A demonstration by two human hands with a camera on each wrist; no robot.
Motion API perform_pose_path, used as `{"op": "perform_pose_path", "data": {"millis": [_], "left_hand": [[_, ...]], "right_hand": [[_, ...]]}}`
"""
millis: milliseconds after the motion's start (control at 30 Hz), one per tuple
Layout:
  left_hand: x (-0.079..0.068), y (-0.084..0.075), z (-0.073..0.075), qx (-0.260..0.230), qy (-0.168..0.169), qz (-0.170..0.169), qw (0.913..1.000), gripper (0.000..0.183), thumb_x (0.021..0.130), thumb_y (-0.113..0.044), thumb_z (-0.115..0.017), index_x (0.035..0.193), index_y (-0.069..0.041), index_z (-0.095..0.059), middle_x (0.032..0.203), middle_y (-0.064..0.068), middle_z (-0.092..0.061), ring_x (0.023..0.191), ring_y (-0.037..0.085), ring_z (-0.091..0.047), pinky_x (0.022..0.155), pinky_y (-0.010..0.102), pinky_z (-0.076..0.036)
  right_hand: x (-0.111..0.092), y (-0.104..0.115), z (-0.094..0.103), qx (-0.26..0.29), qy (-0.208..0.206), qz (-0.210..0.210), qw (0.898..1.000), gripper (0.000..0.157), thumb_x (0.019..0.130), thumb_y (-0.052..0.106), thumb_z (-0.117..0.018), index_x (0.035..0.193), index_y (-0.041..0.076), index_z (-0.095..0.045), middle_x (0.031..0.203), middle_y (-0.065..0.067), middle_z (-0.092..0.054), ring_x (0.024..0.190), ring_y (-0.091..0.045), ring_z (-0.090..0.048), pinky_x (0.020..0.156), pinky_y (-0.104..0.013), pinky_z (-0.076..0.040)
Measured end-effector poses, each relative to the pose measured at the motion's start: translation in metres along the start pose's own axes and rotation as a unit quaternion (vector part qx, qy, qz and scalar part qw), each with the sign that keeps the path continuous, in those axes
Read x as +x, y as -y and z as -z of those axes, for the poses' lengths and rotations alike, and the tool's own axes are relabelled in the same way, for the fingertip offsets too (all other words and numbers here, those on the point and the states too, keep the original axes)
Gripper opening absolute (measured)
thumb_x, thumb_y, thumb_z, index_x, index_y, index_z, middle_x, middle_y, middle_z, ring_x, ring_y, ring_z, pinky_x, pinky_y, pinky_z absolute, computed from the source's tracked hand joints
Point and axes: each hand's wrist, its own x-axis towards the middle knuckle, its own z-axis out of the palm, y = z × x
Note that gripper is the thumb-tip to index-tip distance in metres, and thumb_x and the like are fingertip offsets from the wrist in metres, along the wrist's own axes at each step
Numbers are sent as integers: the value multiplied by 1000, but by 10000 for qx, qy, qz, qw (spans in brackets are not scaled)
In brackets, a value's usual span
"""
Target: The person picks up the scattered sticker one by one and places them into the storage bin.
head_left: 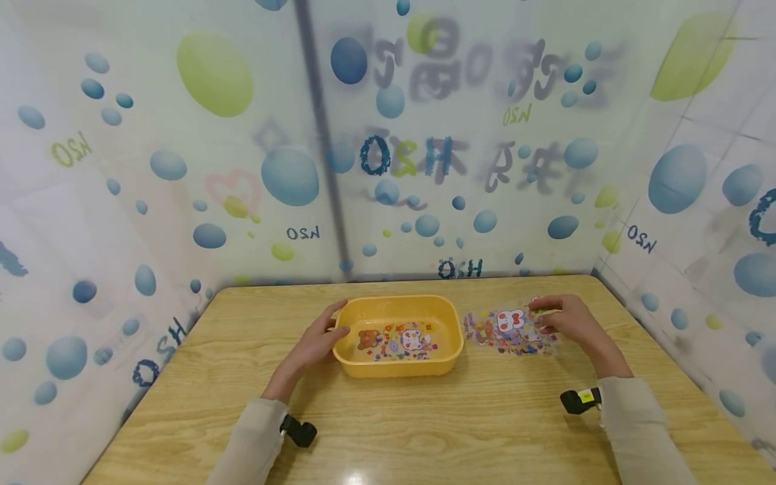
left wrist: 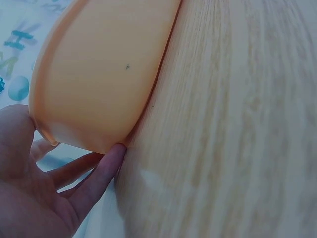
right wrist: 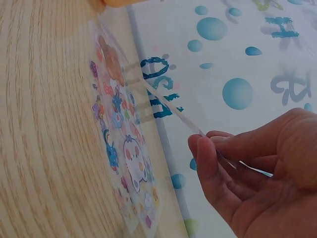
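My left hand (head_left: pixel 316 342) grips the left end of a yellow plastic tray (head_left: pixel 397 369), thumb over the rim and fingers against the outside wall. In the left wrist view a fingertip sits low on the tray wall (left wrist: pixel 106 74), close to the tabletop. A clear sticker sheet (head_left: pixel 411 339) with a bear and other cartoon figures lies in the tray. Right of it, my right hand (head_left: pixel 570 321) pinches the edge of a thin transparent sheet (right wrist: pixel 173 110) between thumb and fingers. That sheet slants up from the colourful sticker sheets (right wrist: pixel 130 153) on the table.
The light wood table (head_left: pixel 424 424) reaches to a curtain (head_left: pixel 388 222) printed with blue and green bubbles, which hangs along its back and sides. Each wrist wears a small black camera, such as the right one (head_left: pixel 576 401).
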Motion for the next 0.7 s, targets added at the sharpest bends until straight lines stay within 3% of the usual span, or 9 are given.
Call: {"op": "perform_pose_path", "data": {"millis": [567, 700], "left_hand": [[-2, 0, 0, -50, -33, -33, 10000, 56, 98, -33, -53, 148, -38, -30, 148, 9, -41, 129, 33, -45, 91, 42, -52], [-13, -20, 4, -89, 117, -16, 9999, 58, 99, -28, -52, 151, -27, -28, 148, 16, -40, 129, 36, -44, 90, 43, -52]], "right_hand": [[-1, 3, -3, -69, 127, -9, 9999, 34, 93, 2, -55, 124, -12, -57, 134, -34, -48, 90, -26, -64, 70, -33, -56], [0, 0, -4, -131, 182, 17, 9997, 34, 93, 1, -52, 124, -12, -57, 133, -34, -48, 91, -27, -62, 70, -33, -56]]}}
